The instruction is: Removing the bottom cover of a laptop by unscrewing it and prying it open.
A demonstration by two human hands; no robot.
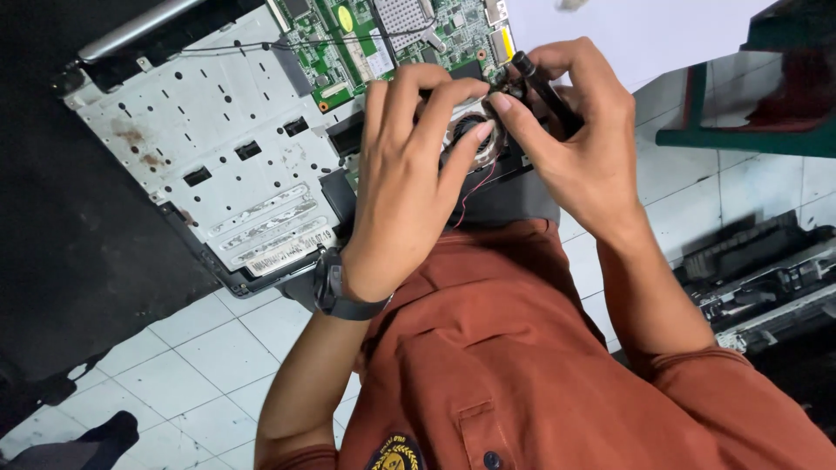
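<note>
An opened laptop chassis (218, 148) lies on my lap, its silver metal plate and green circuit board (348, 35) exposed. My left hand (405, 174) rests over the round cooling fan (475, 144), fingers curled on its edge. My right hand (575, 130) grips a black-handled screwdriver (544, 87) whose tip is hidden at the fan's corner. Thin red and black wires (475, 187) trail from the fan. A dark watch (344, 292) sits on my left wrist.
A white sheet (636, 35) lies past the laptop. A dark green bench frame (749, 113) stands at right, another dismantled black device (766, 278) on the tiled floor (209, 348) below it. A dark mat (61, 218) covers the left side.
</note>
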